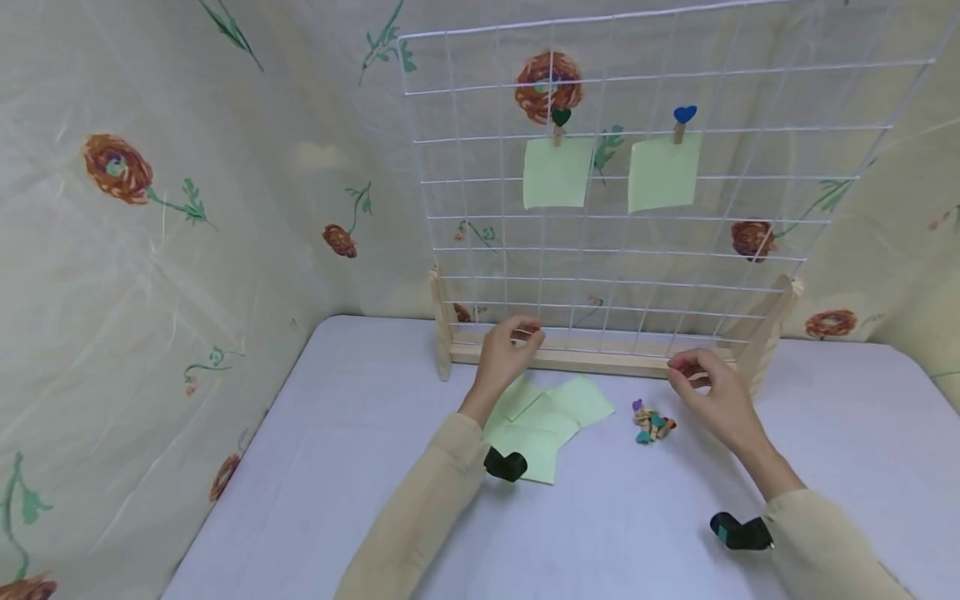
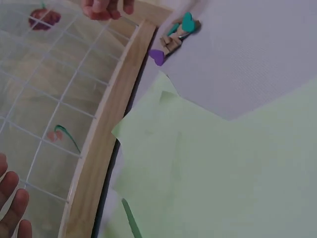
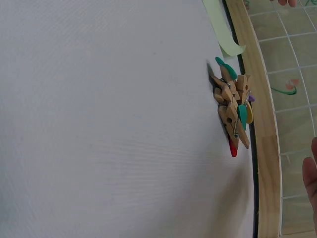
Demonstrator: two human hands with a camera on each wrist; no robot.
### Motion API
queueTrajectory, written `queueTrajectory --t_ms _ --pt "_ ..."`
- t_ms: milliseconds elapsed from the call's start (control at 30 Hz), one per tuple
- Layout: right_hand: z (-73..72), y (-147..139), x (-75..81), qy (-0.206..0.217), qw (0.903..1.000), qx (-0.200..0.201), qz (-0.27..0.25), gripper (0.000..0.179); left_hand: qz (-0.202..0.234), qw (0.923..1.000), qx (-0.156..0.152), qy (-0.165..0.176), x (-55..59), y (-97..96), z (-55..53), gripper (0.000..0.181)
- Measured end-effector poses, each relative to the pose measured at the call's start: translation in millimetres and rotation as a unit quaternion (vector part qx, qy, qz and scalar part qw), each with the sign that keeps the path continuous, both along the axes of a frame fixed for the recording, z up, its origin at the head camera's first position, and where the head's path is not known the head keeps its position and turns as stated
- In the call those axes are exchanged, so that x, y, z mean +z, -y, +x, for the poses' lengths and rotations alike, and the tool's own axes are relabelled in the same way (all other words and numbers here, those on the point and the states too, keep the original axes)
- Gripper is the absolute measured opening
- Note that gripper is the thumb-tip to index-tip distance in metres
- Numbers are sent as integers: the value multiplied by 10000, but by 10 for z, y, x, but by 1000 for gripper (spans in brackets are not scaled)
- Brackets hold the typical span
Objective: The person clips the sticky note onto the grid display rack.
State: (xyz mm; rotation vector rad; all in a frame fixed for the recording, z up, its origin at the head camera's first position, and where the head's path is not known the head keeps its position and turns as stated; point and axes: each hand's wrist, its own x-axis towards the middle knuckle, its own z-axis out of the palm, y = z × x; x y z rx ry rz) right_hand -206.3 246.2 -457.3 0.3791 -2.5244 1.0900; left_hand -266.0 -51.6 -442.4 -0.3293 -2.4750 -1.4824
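Right of centre in the frame, we list: pale-green notes (image 1: pixel 544 421), overlapping; wooden clothespins (image 1: pixel 651 423), heart-topped, heaped; left hand (image 1: pixel 501 358), right hand (image 1: pixel 718 402), both relaxed, loosely curved.

Matt ppr notes (image 1: pixel 542 417); wd pegs (image 3: pixel 229 113) & base (image 3: pixel 267 163).
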Motion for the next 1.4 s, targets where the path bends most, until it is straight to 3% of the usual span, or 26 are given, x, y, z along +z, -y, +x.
queueTrajectory --t_ms 167,533,733,1067,1400 --pt "76 -35 -82 331 9994 26 17 23 80 9993 116 352 -135 102 46 19" --pt "233 -142 -309 854 9960 -242 -44 27 116 9995 210 207 -412 362 166 15" --pt "317 -194 -366 1173 9926 -305 -78 32 151 9978 352 547 -523 470 220 14" --pt "456 -179 -475 1153 9918 -465 -296 34 40 9955 252 911 -657 606 266 19" --pt "456 -1 -538 944 9929 -625 -364 35 -4 9987 245 448 -716 714 330 19"
